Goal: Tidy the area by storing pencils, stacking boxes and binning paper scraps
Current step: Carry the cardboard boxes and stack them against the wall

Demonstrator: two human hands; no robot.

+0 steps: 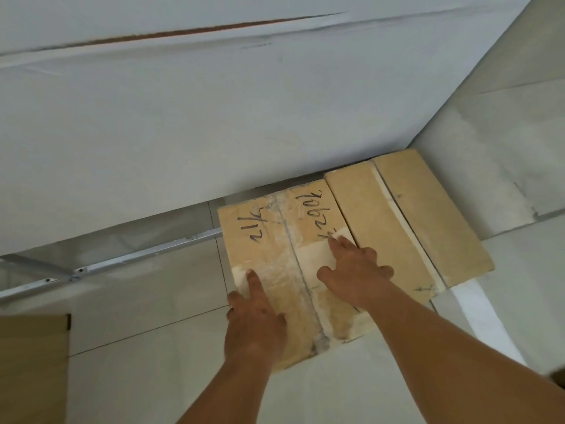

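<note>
Two taped cardboard boxes stand side by side on the floor against a white covered wall. The near box (275, 237) has black handwriting and clear tape on its top. My left hand (255, 319) lies flat on its left half, fingers straight and pointing away from me. Resting on its right half, my right hand (354, 270) has its fingers spread, the tips near a pale tape patch. The second box (406, 218) sits directly to the right, touching the first. No pencils or paper scraps are in view.
A metal frame bar (128, 255) runs along the floor at the wall's foot on the left. A brown cardboard sheet (33, 368) lies at the lower left edge. Pale floor tiles (153, 301) surround the boxes. A white covered wall (504, 163) closes the right corner.
</note>
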